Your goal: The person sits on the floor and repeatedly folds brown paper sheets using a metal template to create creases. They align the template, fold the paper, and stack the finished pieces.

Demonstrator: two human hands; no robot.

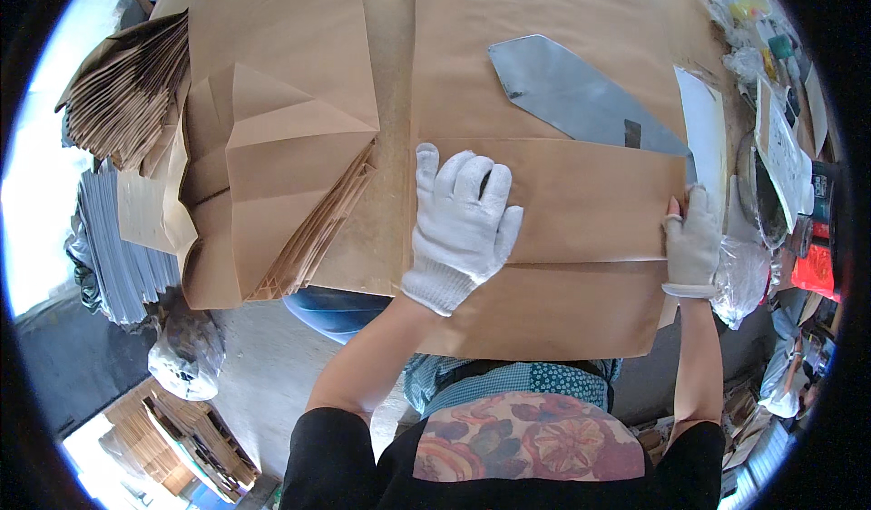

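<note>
Shows brown paper [590,206] overhanging near edge of counter [390,83], likely light, crease-prone, best held by edges; under flat, open left hand [463,220], beside right hand [694,251] of unclear grip.

Plain brown on rectangular folded paper [590,201]; white on knitted five-fingered left glove [463,215]; off-white on fabric right glove [694,249]; grey with dark patch [632,133] on angular metallic-looking plate [567,83]; pink-and-purple floral on fabric panel [526,436]
</note>
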